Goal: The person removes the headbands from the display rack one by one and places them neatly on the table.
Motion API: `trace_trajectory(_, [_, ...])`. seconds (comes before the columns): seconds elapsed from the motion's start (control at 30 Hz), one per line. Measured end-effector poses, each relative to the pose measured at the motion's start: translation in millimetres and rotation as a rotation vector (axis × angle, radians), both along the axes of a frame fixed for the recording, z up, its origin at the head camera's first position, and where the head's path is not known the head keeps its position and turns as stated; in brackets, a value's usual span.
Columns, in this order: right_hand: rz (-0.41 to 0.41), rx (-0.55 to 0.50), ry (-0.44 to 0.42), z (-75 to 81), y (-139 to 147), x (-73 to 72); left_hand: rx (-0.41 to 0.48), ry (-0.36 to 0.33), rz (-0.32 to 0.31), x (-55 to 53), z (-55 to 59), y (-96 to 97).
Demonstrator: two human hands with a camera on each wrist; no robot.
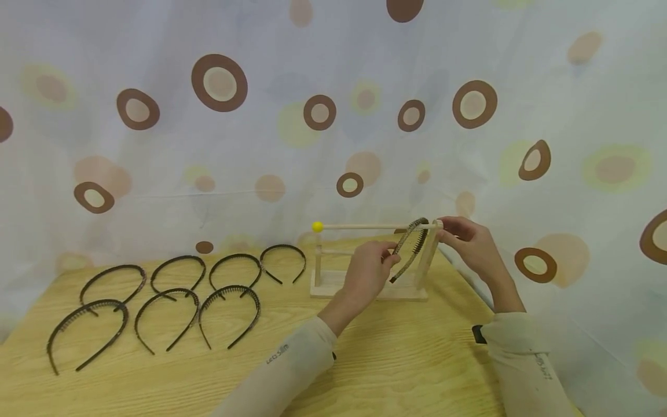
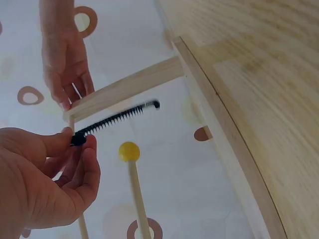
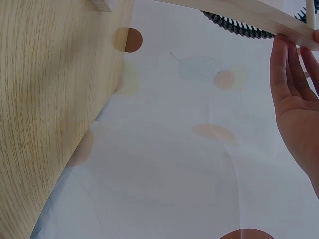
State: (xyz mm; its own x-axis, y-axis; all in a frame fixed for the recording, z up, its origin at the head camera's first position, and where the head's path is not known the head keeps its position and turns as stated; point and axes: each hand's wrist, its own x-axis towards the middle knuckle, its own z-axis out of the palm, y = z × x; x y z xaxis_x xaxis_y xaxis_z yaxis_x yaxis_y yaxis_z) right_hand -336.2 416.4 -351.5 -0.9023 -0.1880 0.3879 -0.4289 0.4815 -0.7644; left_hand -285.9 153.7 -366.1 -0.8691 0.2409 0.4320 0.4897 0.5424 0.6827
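My left hand [image 1: 367, 269] pinches a dark toothed headband [image 1: 403, 246] by one side, between thumb and fingers. The headband hangs tilted around the right end of the upper rod [image 1: 365, 226] of a wooden rack [image 1: 429, 255]. In the left wrist view, the comb teeth of the headband [image 2: 112, 119] show beyond the fingers. My right hand [image 1: 471, 243] grips the top of the rack's right upright, where the rod meets it. The right wrist view shows its fingers [image 3: 281, 69] against that upright [image 3: 249, 12]. A yellow ball [image 1: 317, 227] caps the rod's left end.
Several dark headbands lie in two rows on the left of the wooden table [image 1: 156, 388], among them a front one [image 1: 229, 289] and a back one [image 1: 283, 246]. A patterned curtain [image 1: 333, 150] hangs behind the table and along its right edge.
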Motion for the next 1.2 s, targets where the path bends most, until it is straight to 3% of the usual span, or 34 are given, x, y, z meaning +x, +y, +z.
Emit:
trace_trajectory(0.13, [-0.007, 0.004, -0.001, -0.4, 0, -0.1, -0.040, 0.003, 0.053, 1.5, 4.4, -5.5])
trace_trajectory(0.3, [-0.007, 0.007, -0.005, -1.0, 1, -0.3, -0.009, 0.011, 0.070, 1.5, 5.1, -10.0])
trace_trajectory(0.57, [-0.013, -0.001, 0.004, -0.4, -2, -1.2, 0.186, 0.026, 0.081, -3.1, 8.1, -10.1])
trace_trajectory(0.9, [-0.010, -0.012, -0.012, 16.4, -15, 17.2, 0.418, 0.232, 0.082, -4.1, 19.7, -20.0])
trace_trajectory(1.03, [-0.007, -0.003, 0.009, 17.7, -15, 18.5, 0.510, 0.274, 0.095, -4.2, 28.6, -27.5])
trace_trajectory(1.2, [-0.044, 0.000, 0.057, 5.2, -7, 5.3, 0.625, 0.303, 0.096, 1.4, 46.9, -49.6])
